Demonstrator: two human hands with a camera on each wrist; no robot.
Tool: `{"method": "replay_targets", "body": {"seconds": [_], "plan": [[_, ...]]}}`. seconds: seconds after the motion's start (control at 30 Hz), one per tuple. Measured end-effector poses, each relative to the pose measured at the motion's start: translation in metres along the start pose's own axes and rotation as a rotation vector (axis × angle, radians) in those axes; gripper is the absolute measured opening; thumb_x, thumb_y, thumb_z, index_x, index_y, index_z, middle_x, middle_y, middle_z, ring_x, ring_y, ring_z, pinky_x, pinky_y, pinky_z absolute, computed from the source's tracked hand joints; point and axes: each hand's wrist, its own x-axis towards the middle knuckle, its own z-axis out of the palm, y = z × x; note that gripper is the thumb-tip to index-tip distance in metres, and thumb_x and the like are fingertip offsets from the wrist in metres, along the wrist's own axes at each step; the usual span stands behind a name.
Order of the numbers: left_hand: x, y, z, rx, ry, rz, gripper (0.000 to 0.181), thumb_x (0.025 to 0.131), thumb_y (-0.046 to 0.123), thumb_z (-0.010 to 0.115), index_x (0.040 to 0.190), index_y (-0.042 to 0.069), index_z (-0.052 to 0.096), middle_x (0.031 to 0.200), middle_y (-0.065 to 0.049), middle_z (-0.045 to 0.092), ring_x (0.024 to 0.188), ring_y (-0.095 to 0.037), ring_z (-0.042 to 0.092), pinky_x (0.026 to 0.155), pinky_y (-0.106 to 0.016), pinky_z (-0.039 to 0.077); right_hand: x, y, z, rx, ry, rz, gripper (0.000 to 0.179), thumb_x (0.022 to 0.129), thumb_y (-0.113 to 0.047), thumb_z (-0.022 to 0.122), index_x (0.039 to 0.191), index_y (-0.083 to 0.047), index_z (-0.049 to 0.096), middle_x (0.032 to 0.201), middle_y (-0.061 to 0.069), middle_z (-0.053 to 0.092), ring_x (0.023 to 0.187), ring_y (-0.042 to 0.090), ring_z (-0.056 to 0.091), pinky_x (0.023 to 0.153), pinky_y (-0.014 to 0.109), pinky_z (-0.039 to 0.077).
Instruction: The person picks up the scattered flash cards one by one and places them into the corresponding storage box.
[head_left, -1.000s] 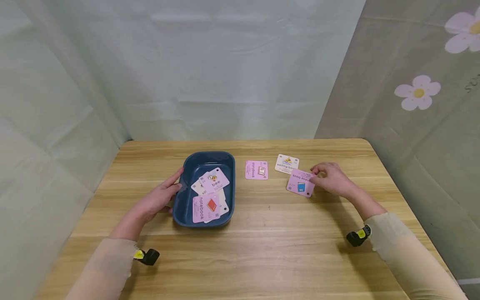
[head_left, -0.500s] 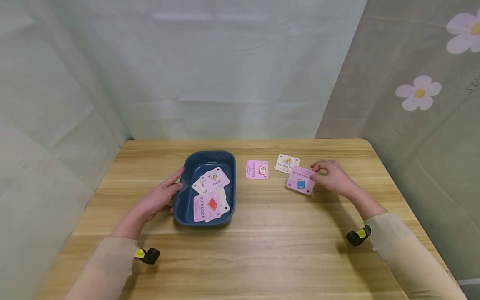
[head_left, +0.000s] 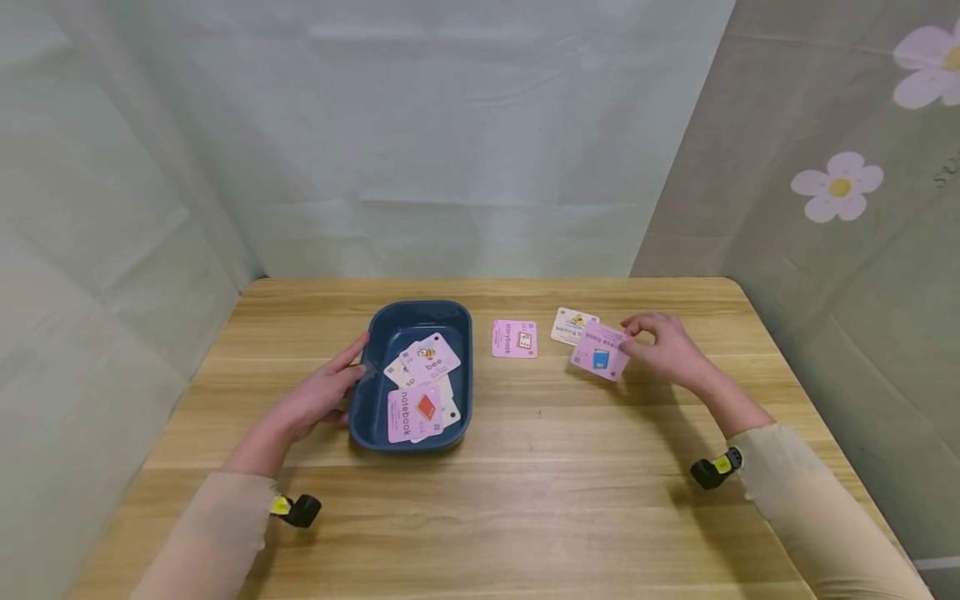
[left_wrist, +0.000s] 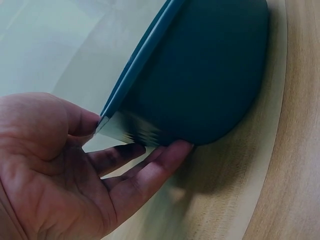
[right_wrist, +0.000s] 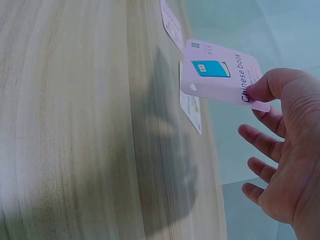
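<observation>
Over the right side of the brown wooden table (head_left: pixel 525 508), the person's right hand (head_left: pixel 663 350) holds a thin pink card with round corners and a blue book on it (head_left: pixel 600 354). Its thumb and first finger pinch one corner, and the other three fingers are spread apart. The card is up off the table, and its words say "Chinese book." From the head view, it covers part of a thin white card with a little boat picture (head_left: pixel 568 332). To the left of that lies a thin pink card that says "storybook" (head_left: pixel 514 340).

On the left is a deep, dark blue bin with round corners (head_left: pixel 370 408). The left hand (head_left: pixel 326 392) holds its side, with the thumb at the rim and the fingers down low near the bottom. They look a bit bent, but that view is dim, so I can't tell how hard they press.

Inside the bin are a pink card with a red notebook (head_left: pixel 415 412) and a pale card with a yellow bee (head_left: pixel 430 358). They lie on top of some white cards (head_left: pixel 446 393).
</observation>
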Motion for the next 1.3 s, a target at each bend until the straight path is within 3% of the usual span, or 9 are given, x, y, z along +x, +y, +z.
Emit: {"method": "replay_targets", "body": {"seconds": [0.6, 1.3], "plan": [[0.001, -0.001, -0.003, 0.015, 0.010, 0.001, 0.060, 0.112, 0.028, 0.035, 0.163, 0.043, 0.008, 0.157, -0.026, 0.031, 0.117, -0.040, 0.053, 0.076, -0.040, 0.056, 0.001, -0.006, -0.006, 0.010, 0.028, -0.004, 0.021, 0.099, -0.025, 0.066, 0.101, -0.004, 0.065, 0.145, 0.019, 0.053, 0.138, 0.045, 0.032, 0.107, 0.065, 0.025], [0.001, 0.000, 0.000, 0.026, 0.009, 0.002, 0.061, 0.112, 0.030, 0.036, 0.163, 0.045, 0.006, 0.164, -0.026, 0.022, 0.119, -0.041, 0.052, 0.077, -0.040, 0.055, 0.009, -0.028, -0.002, 0.087, 0.056, -0.015, 0.019, 0.097, -0.024, 0.068, 0.095, -0.006, 0.062, 0.144, 0.017, 0.055, 0.139, 0.043, 0.033, 0.111, 0.065, 0.020]]}}
